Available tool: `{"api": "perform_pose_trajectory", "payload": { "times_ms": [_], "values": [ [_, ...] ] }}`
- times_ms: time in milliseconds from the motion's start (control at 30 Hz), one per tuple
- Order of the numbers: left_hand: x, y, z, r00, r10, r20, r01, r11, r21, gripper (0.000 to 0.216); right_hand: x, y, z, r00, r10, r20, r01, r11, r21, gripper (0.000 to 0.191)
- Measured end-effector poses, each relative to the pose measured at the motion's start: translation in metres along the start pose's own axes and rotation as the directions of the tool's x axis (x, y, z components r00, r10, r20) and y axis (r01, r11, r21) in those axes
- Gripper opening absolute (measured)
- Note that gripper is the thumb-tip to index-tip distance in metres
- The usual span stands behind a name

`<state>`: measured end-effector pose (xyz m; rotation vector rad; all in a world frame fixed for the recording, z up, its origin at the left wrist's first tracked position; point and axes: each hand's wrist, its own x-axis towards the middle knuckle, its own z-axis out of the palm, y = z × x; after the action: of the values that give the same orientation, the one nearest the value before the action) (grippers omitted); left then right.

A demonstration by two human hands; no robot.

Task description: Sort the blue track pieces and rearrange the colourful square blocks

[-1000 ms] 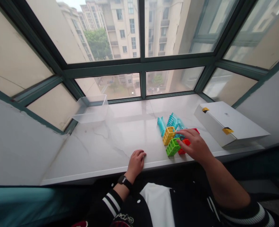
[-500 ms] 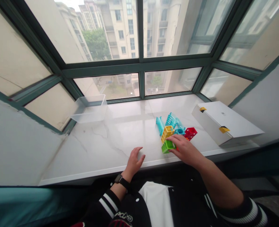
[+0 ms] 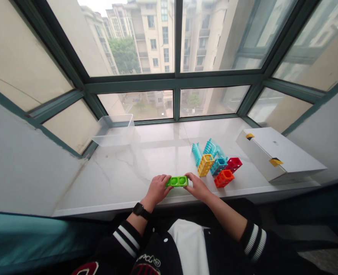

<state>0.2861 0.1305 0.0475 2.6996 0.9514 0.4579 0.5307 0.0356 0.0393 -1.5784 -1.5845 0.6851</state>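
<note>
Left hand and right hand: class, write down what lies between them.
In the head view, a green plastic block lies between the left hand and the right hand, which hold its two ends.

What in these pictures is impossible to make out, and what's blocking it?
All from the head view:
Ends of the green block: covered by the left hand and right hand.
Inside of the white box: hidden by its closed top.
Lower parts of the teal ribbed pieces: partly behind the yellow block and blue block.
Small details on the ground outside: too small and hazy.
</note>
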Motion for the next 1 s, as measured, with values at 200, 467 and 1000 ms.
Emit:
{"api": "perform_pose_trajectory", "payload": {
  "times_ms": [200,467,1000],
  "values": [
    [0.003,0.015,0.018,0.999,-0.039,0.027,0.034,0.990,0.140,0.042,0.006,0.003,0.012,0.988,-0.121,0.090,0.141,0.957,-0.254,0.045],
    [0.004,0.022,0.030,0.991,-0.130,0.014,0.125,0.974,0.191,0.047,0.007,0.007,0.017,0.990,-0.114,0.087,0.134,0.950,-0.281,0.042],
    [0.019,0.031,0.036,0.948,-0.315,0.044,0.298,0.928,0.224,0.051,-0.006,0.024,0.023,0.994,-0.097,-0.052,0.066,0.905,-0.419,0.042]
  ]
}}
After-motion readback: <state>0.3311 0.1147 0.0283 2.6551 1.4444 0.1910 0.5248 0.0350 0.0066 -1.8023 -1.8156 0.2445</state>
